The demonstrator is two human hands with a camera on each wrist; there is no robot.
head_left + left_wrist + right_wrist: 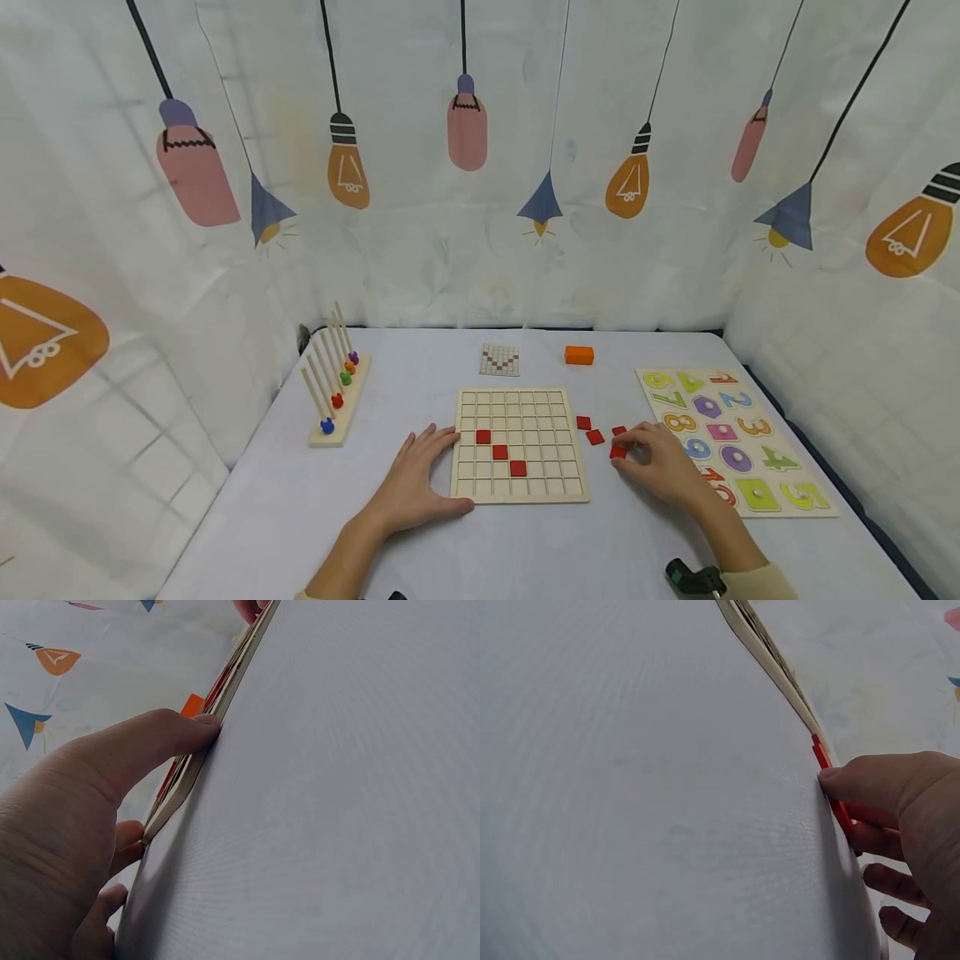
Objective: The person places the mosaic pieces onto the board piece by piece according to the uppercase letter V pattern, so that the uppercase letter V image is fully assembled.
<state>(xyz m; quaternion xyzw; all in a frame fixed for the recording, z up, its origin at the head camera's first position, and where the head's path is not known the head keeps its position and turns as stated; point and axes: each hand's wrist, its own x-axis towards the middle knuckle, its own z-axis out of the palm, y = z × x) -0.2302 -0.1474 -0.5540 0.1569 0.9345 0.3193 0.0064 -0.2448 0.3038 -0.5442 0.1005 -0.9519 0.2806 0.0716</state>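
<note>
A square wooden grid board (pixel 540 496) lies on the table with three red square tiles (pixel 500 452) in a diagonal line on it. My left hand (pixel 412 487) rests at the board's near left corner, thumb against the front edge and straight fingers along the left side. At the right, my right hand (pixel 663 462) pinches a red tile (pixel 617 452) between thumb and fingertips, low at the tabletop. In the right wrist view, the thumb and fingers (pixel 877 841) partly cover the red piece (pixel 840 816). Other loose red tiles (pixel 595 437) lie between board and right hand.
Behind the board are a small patterned card (pixel 499 360) and an orange block (pixel 579 356). A peg stand (pixel 341 417) with coloured beads is at the left. A number puzzle board (pixel 780 505) lies at the right, partly under the right forearm. A dark green device (pixel 693 578) sits by the right wrist.
</note>
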